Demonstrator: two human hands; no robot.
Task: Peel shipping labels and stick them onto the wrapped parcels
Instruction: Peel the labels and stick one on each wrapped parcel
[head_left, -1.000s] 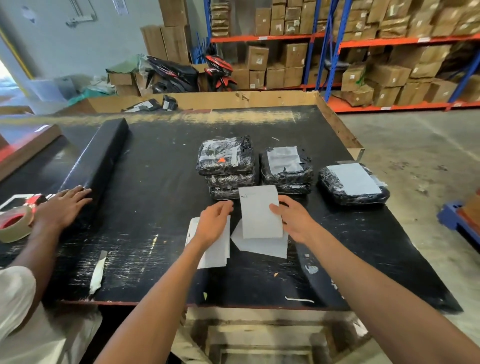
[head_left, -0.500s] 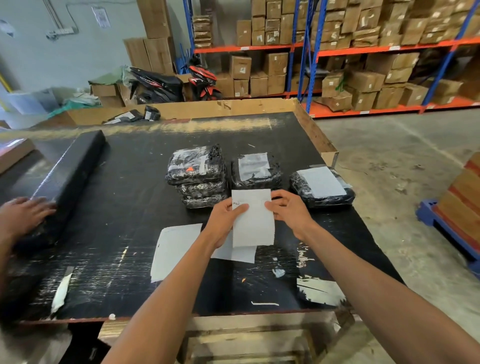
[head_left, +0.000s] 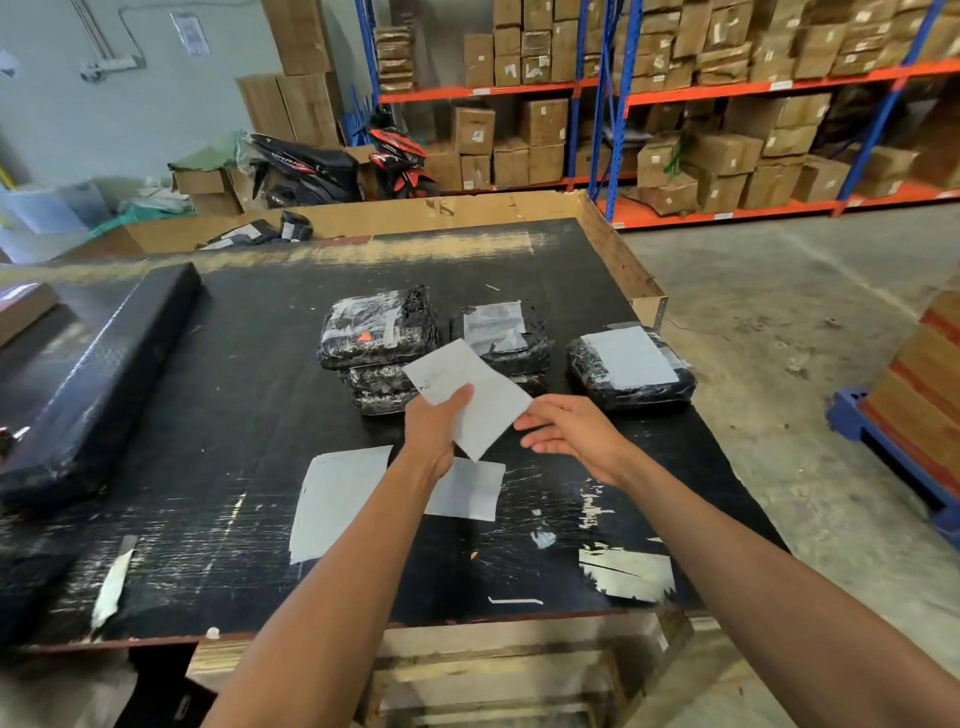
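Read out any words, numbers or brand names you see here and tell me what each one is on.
None can be read.
Held label: faint print near one corner, too small.
Labels on wrapped parcels: blurred.
Stickers on shelf boxes: too small.
Lettering on motorbike: blurred.
Wall notice: blurred.

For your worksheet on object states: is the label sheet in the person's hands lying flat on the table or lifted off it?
Lifted. The sheet is tilted above the table, gripped by the left hand, with the right hand's fingers at its edge.

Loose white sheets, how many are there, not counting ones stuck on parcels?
3: one sheet held in the left hand, two flat on the table, left and middle. More may lie underneath.
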